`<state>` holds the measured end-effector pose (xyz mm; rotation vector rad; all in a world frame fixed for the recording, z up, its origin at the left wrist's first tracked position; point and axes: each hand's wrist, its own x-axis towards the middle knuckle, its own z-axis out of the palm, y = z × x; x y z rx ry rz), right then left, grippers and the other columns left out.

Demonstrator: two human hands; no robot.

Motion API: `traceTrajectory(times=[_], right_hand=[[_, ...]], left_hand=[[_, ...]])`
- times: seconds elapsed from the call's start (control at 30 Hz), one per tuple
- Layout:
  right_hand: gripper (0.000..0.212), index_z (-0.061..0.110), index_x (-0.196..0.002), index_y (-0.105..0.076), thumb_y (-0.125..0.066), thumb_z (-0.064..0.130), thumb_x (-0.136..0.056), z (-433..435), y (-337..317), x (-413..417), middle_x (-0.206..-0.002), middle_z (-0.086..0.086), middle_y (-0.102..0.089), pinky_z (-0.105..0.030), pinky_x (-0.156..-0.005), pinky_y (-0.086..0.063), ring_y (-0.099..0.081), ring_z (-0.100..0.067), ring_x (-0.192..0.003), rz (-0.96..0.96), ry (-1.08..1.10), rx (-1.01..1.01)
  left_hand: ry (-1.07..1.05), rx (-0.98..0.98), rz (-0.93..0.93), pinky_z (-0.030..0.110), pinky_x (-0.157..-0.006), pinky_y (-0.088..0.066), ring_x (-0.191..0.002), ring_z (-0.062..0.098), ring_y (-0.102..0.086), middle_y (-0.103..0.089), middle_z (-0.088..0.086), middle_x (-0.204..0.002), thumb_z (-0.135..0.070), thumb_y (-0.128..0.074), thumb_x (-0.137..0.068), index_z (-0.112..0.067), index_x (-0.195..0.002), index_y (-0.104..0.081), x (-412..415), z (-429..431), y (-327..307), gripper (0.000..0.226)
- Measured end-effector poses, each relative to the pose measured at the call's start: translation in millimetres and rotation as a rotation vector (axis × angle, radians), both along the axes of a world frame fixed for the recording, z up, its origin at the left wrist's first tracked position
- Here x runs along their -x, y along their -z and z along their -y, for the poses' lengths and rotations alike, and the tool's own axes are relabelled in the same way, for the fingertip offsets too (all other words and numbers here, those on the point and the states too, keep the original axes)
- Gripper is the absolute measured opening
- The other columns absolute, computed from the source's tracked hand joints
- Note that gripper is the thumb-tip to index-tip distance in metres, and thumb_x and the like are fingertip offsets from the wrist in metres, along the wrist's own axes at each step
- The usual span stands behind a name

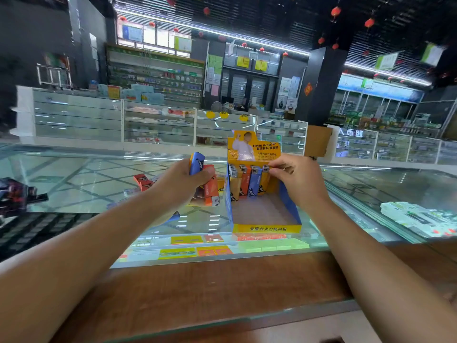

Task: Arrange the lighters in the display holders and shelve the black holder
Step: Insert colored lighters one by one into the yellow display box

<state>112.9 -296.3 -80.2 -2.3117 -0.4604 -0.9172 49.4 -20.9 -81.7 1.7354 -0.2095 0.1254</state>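
The yellow-and-blue cardboard display holder [267, 229] stands on the glass counter [86, 184]. Four lighters [244, 180] stand upright along its back wall, with open floor in front of them. Loose red lighters [143, 181] lie on the glass to its left. The right hand [296, 179] pinches the top of the row's rightmost lighter. The left hand [183, 179], just beside the holder, grips a bundle including a blue lighter [197, 163] and an orange lighter [212, 191].

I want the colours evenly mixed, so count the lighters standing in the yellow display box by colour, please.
Yellow lighters: 2, one pinched by the right hand
Orange lighter: 1
Blue lighter: 1
Total: 4 standing in the display box
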Motion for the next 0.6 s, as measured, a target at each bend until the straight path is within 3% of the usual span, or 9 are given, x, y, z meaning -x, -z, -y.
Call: traceTrajectory(times=[0.07, 0.13, 0.23, 0.33, 0.47, 0.6], right_hand=[[0.011, 0.032, -0.100, -0.082, -0.077, 0.025, -0.093, 0, 1, -2, -0.093, 0.015, -0.076, -0.038, -0.076, -0.055, -0.069, -0.015, -0.092, 0.007, 0.062, 0.085], [0.011, 0.032, -0.103, -0.081, -0.074, 0.029, -0.096, -2, 1, -2, -0.099, 0.009, -0.077, -0.034, -0.072, -0.049, -0.066, -0.021, -0.099, 0.052, 0.159, 0.240], [0.014, 0.025, -0.109, -0.074, -0.068, 0.034, -0.099, -13, -3, 9, -0.100, 0.005, -0.071, -0.034, -0.074, -0.045, -0.059, -0.021, -0.102, 0.169, 0.231, 0.302], [0.017, 0.019, -0.106, -0.068, -0.058, 0.033, -0.105, -34, -12, 34, -0.093, 0.007, -0.068, -0.036, -0.075, -0.050, -0.060, -0.016, -0.090, 0.345, 0.027, 0.244], [0.031, 0.024, -0.112, -0.066, -0.060, 0.052, -0.101, -69, -7, 58, -0.093, 0.010, -0.072, -0.042, -0.074, -0.056, -0.068, -0.011, -0.083, 0.081, -0.301, 0.141], [0.031, 0.025, -0.115, -0.065, -0.080, 0.039, -0.091, -77, -4, 61, -0.090, 0.006, -0.074, -0.043, -0.073, -0.059, -0.071, -0.015, -0.079, -0.047, -0.421, -0.039]], left_hand=[[-0.035, 0.103, -0.054, 0.025, -0.051, -0.057, -0.058, 0.016, -0.063, -0.066, 0.012, -0.080, -0.024, -0.060, -0.105, -0.007, -0.103, -0.059, 1, 1, -2, 0.017], [-0.059, 0.125, -0.055, 0.019, -0.039, -0.043, -0.043, 0.011, -0.053, -0.060, 0.006, -0.066, -0.023, -0.061, -0.105, -0.010, -0.097, -0.057, 2, 0, -5, 0.016], [-0.044, 0.109, -0.026, 0.019, -0.035, -0.029, -0.040, 0.012, -0.042, -0.058, 0.001, -0.054, -0.023, -0.063, -0.104, -0.009, -0.092, -0.055, 2, -2, -7, 0.019], [-0.041, 0.195, -0.008, 0.020, -0.038, -0.030, -0.049, 0.015, -0.041, -0.071, 0.006, -0.071, -0.021, -0.066, -0.101, -0.008, -0.099, -0.061, 3, -5, -9, 0.014], [-0.069, 0.251, 0.018, 0.022, -0.040, -0.027, -0.050, 0.015, -0.038, -0.066, 0.017, -0.084, -0.022, -0.070, -0.099, -0.002, -0.107, -0.064, -1, -10, -8, 0.023], [-0.096, 0.259, 0.048, 0.022, -0.042, -0.028, -0.050, 0.015, -0.037, -0.053, 0.022, -0.084, -0.024, -0.070, -0.099, -0.003, -0.105, -0.065, -3, -13, -7, 0.023]])
